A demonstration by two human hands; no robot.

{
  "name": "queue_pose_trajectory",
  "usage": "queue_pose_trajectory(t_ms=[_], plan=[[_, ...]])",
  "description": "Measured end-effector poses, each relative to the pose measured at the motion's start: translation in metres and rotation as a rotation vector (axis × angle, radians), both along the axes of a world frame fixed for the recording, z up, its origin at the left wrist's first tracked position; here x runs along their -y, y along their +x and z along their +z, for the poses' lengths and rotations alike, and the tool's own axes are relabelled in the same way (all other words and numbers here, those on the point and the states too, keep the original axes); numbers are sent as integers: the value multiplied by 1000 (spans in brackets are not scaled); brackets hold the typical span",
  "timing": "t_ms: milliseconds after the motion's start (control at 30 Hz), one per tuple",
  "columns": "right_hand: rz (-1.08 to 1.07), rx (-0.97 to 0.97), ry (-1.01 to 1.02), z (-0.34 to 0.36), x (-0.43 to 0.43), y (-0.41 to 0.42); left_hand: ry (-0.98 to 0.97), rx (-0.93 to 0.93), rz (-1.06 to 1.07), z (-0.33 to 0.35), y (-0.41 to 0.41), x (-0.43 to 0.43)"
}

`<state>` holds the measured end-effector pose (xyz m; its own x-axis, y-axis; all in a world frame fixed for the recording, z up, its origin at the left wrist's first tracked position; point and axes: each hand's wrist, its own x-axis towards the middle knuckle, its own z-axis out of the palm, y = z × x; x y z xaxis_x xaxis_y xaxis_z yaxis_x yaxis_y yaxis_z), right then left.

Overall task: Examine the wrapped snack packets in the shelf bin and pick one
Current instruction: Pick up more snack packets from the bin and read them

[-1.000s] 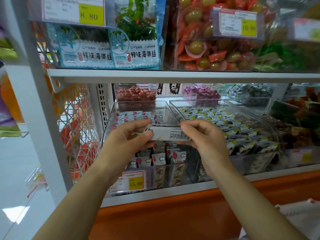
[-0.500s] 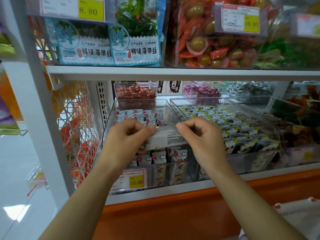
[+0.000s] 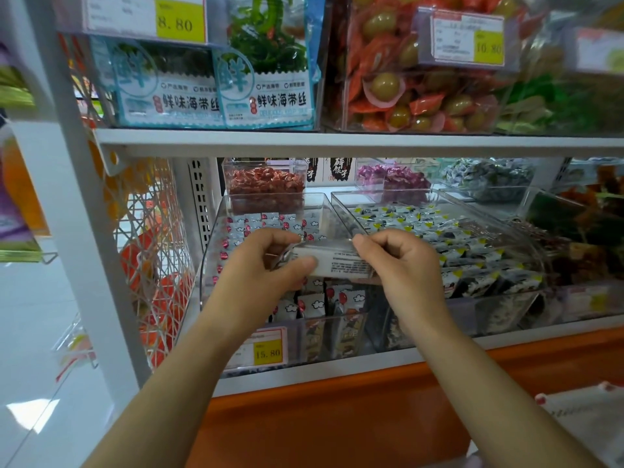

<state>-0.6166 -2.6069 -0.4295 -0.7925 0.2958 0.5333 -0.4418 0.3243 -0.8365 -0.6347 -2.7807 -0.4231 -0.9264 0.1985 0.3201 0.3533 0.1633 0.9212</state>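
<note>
Packet (image 3: 337, 263), pinched at each end by our left hand (image 3: 260, 270) and right hand (image 3: 403, 265); we should angle its print toward us.

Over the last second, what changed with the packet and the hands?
The left hand slid its thumb further across the packet, which tilted slightly. Nothing was taken or let go: it and the right hand still pinch the packet's ends above the bin. Everything else is unchanged.

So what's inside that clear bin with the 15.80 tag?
Small snack packets with red-and-cloud print, in rows. The left hand and right hand hold a white packet in front, hiding the middle of the clear bin.
</note>
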Motion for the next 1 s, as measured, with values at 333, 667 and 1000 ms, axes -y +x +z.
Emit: queue_pose_trajectory(t_ms=[333, 667, 1000], plan=[[387, 257, -161, 7, -13, -1, 232, 88, -13, -4, -9, 2], [446, 173, -165, 4, -14, 2, 361, 111, -14, -7, -15, -3], [80, -17, -200, 2, -26, -2, -123, -175, 261, -11, -14, -23]])
